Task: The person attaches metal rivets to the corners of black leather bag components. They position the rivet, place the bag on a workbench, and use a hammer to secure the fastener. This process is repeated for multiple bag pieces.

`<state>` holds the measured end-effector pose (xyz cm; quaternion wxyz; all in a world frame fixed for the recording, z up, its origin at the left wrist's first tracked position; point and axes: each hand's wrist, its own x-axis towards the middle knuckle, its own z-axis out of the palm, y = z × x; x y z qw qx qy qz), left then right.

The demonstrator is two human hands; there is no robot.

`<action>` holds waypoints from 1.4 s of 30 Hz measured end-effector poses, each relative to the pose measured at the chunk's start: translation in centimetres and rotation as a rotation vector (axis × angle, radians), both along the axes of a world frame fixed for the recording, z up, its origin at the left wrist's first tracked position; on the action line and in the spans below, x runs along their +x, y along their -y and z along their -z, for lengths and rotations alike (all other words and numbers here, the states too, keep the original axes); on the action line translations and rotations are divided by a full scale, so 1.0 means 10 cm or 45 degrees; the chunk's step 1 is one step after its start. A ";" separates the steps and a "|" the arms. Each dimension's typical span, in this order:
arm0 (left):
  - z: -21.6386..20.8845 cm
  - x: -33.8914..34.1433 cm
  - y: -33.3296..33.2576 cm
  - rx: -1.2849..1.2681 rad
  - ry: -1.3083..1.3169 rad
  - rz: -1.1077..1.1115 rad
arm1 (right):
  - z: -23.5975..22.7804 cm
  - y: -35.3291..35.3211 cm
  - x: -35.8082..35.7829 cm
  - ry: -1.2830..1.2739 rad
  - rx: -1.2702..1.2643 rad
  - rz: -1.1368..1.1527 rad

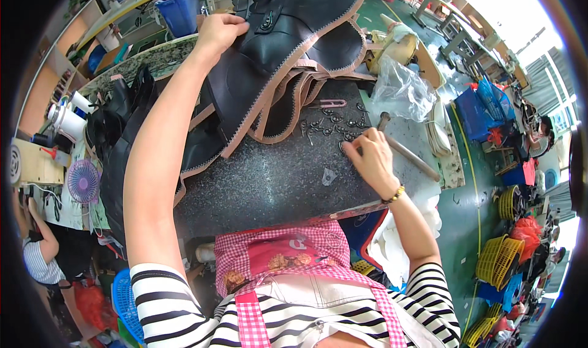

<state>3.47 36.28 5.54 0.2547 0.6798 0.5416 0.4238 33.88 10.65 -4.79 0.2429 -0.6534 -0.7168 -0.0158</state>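
Note:
My left hand (222,34) is closed on the edge of a black leather boot upper (269,48), beside a small strap with a metal buckle (267,22). The upper has a tan, zigzag-cut edge and lies over several similar pieces at the far side of the dark speckled work surface (263,182). My right hand (371,157) is low over the surface, fingers pinched together at a small dark metal buckle (343,147), partly hidden by the fingertips. Just beyond it lie several loose metal buckles (331,124). A hammer (409,154) rests to the right of this hand.
A pink metal clip-like piece (332,103) lies beyond the buckles. Clear plastic bag (401,87) sits at the far right. More black leather pieces (116,118) heap at the left, near a purple fan (83,181). A co-worker's arm (44,228) shows far left; yellow baskets (499,262) stand right.

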 end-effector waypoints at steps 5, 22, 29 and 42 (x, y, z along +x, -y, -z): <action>-0.32 0.28 1.12 0.936 -0.236 0.055 | 0.13 0.05 -0.07 -0.165 -0.250 0.141; 0.78 -0.15 3.08 -0.197 0.722 0.810 | -0.39 0.67 -0.98 -1.729 -0.818 -0.985; 0.73 -0.30 3.30 0.453 0.338 0.923 | -0.36 0.85 -1.05 -1.667 -1.077 -0.940; 0.71 -0.41 3.32 0.890 -0.114 0.980 | -0.60 0.87 -1.08 -0.968 -0.721 -0.948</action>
